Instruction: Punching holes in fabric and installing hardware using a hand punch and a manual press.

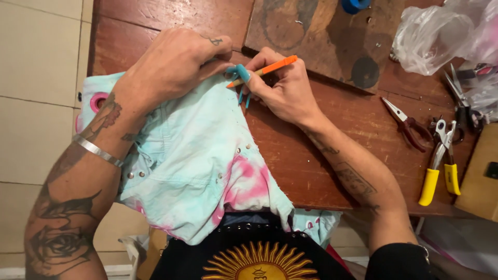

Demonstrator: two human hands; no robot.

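Observation:
A pale turquoise and pink tie-dyed garment (192,155) with small metal studs lies over the edge of a brown wooden table (311,155) and into my lap. My left hand (174,62) presses down on the garment's far edge, fingers curled. My right hand (282,85), with long turquoise nails, holds an orange pen (270,67) whose tip meets the fabric just beside my left fingers.
A dark worn board (321,36) lies behind my hands. At the right are red-handled pliers (410,124), yellow-handled pliers (441,166), scissors (461,98), clear plastic bags (441,36) and a cardboard box corner (482,176). Tiled floor shows at the left.

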